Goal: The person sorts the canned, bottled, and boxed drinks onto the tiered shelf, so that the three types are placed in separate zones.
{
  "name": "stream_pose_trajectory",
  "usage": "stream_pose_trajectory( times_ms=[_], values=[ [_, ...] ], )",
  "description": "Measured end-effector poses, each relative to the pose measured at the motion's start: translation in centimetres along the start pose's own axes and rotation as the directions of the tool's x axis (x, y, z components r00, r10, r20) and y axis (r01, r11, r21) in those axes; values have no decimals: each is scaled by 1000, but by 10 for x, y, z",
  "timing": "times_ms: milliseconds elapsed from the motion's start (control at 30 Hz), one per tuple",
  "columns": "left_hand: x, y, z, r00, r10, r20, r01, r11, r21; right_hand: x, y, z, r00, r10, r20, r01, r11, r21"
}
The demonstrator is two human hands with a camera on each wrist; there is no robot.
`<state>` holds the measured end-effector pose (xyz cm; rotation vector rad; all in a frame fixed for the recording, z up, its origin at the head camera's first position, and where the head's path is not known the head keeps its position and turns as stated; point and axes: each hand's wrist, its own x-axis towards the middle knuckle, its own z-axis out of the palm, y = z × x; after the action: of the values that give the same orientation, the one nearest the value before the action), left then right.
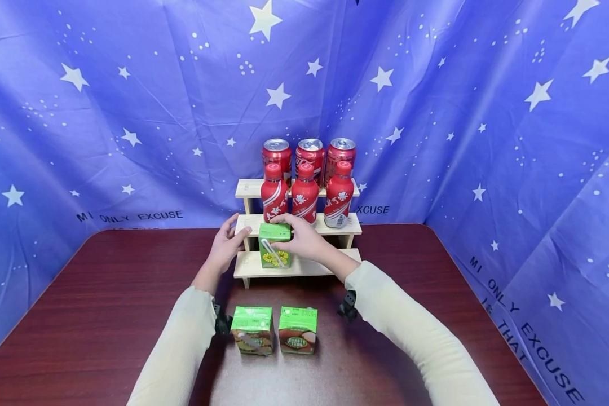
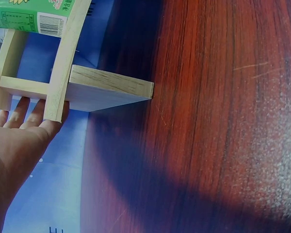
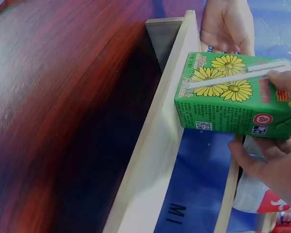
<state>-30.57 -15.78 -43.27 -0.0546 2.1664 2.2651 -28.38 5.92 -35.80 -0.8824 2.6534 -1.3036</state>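
A green drink carton (image 1: 275, 248) with yellow flowers and a straw on its front stands upright on the bottom tier of a three-step wooden stand (image 1: 314, 269), toward the left end. My right hand (image 1: 304, 239) grips the carton's upper part, its thumb on the front by the straw (image 3: 237, 80) and other fingers behind. At the left end of the stand, my left hand (image 1: 225, 245) holds the middle board, thumb over its end. The left wrist view shows the fingers (image 2: 19, 114) reaching behind the wooden side. Two more green cartons (image 1: 252, 330) (image 1: 298, 330) stand on the table in front.
Three red bottles (image 1: 339, 197) stand on the middle tier, the right one set apart. Three red cans (image 1: 341, 152) stand behind them on the top tier. The dark red wooden table (image 1: 132, 282) is backed by a blue star-patterned curtain (image 1: 157, 84).
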Motion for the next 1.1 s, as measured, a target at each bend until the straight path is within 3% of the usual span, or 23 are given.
stream_pose_trajectory(
  times_ms=[200,367,600,833,1100],
  values=[
    [-8,10,2,1000,-15,17,16,1000,-14,-13,-1,-2,999,-9,-40,5,993,-116],
    [-16,19,5,1000,-18,20,19,1000,-12,-25,2,-6,995,-4,-102,-5,996,-87],
    [-19,21,6,1000,-21,18,22,1000,-20,-39,5,-13,994,-7,-107,7,1000,2],
    [-10,13,3,1000,-22,15,23,999,-40,-52,7,-16,996,20,-93,-16,999,47],
    [0,-1,1,1000,2,-1,-2,1000,-5,-69,13,-20,995,61,-73,-58,998,39]
  ],
)
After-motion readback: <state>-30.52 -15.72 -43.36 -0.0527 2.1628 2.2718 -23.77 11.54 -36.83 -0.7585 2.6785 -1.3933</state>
